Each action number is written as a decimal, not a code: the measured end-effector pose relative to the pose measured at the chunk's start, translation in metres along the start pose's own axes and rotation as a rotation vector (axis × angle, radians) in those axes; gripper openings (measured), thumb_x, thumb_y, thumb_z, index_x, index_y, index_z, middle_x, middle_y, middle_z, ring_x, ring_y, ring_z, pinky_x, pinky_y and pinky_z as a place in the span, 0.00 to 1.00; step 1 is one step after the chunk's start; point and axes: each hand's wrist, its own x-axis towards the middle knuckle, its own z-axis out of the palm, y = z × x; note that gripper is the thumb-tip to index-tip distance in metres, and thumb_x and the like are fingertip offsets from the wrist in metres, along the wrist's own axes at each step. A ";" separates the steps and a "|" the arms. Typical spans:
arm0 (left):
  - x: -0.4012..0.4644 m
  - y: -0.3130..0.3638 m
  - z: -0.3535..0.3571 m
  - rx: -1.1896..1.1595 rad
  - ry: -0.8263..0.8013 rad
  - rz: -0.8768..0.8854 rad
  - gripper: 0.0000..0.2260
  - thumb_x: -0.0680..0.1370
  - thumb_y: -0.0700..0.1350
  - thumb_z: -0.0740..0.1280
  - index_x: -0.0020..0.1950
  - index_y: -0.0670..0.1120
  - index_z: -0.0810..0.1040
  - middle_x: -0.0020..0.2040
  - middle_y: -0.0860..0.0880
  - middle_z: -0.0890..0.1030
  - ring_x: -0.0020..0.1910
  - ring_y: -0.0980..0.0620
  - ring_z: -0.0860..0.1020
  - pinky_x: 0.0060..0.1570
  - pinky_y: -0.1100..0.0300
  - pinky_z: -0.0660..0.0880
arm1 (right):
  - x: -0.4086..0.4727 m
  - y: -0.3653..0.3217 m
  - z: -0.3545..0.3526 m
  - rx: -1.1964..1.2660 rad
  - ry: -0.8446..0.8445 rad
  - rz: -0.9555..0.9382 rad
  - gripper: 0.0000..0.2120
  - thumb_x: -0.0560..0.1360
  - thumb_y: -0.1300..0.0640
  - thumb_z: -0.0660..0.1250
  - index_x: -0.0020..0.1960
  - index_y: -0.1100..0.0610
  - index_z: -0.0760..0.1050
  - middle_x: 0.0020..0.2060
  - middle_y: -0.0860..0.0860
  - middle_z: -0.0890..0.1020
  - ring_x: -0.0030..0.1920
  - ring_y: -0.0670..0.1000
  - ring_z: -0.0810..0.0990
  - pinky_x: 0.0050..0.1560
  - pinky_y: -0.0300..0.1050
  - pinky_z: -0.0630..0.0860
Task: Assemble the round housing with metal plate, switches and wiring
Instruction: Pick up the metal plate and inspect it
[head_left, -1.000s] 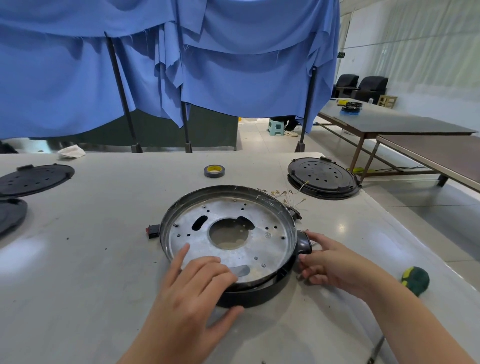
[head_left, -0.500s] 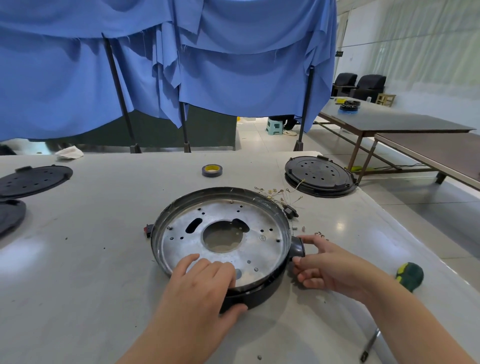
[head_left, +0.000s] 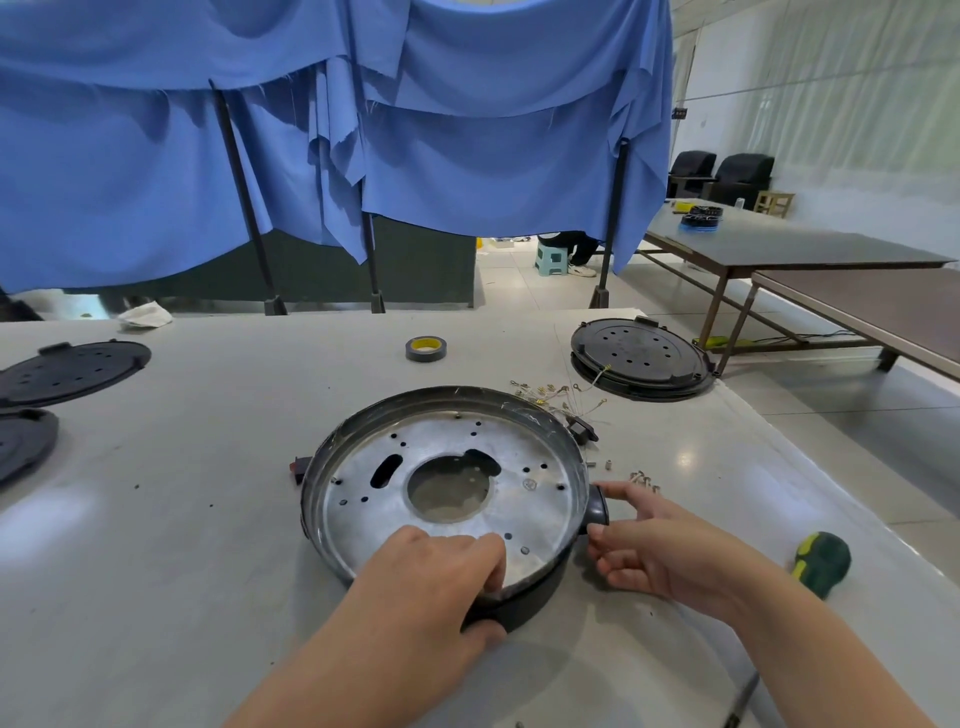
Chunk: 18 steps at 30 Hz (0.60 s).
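The round dark housing (head_left: 332, 447) lies open side up on the grey table, with the perforated metal plate (head_left: 540, 512) seated inside it. My left hand (head_left: 431, 587) grips the housing's near rim, fingers curled inside on the plate and thumb on the outer wall. My right hand (head_left: 660, 545) touches the dark knob (head_left: 598, 506) on the housing's right side with loosely bent fingers. A red switch (head_left: 297, 466) sticks out on the left side, a black switch (head_left: 583, 429) on the far right. Thin wiring with terminals (head_left: 550, 392) lies behind the housing.
A black round cover (head_left: 641, 358) sits at the back right, two more dark covers (head_left: 72, 366) at the left edge. A tape roll (head_left: 426, 348) lies behind the housing, loose screws (head_left: 644, 478) to its right, and a green-handled screwdriver (head_left: 821, 564) near the table's right edge.
My left hand slid back from lying flat on the plate to gripping the near rim. The housing turned slightly. My right hand stayed at the side knob.
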 end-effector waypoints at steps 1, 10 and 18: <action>0.000 0.000 0.000 -0.005 0.009 -0.003 0.13 0.77 0.59 0.63 0.46 0.55 0.61 0.40 0.59 0.68 0.42 0.54 0.65 0.50 0.72 0.58 | 0.000 0.001 0.000 0.002 -0.001 -0.003 0.20 0.75 0.69 0.66 0.63 0.54 0.70 0.35 0.59 0.80 0.30 0.52 0.79 0.30 0.41 0.78; 0.001 -0.003 -0.003 0.126 0.160 0.137 0.13 0.74 0.56 0.59 0.35 0.52 0.75 0.31 0.58 0.75 0.29 0.56 0.74 0.41 0.63 0.74 | 0.000 0.000 -0.002 0.063 -0.010 -0.014 0.20 0.75 0.70 0.66 0.62 0.54 0.72 0.34 0.60 0.80 0.28 0.52 0.79 0.28 0.40 0.78; -0.010 -0.016 0.014 0.256 0.446 0.166 0.12 0.75 0.51 0.64 0.36 0.47 0.78 0.39 0.52 0.78 0.34 0.49 0.76 0.43 0.56 0.70 | 0.002 -0.001 -0.008 0.170 0.001 -0.008 0.21 0.74 0.71 0.65 0.62 0.52 0.72 0.35 0.59 0.80 0.27 0.51 0.79 0.28 0.40 0.78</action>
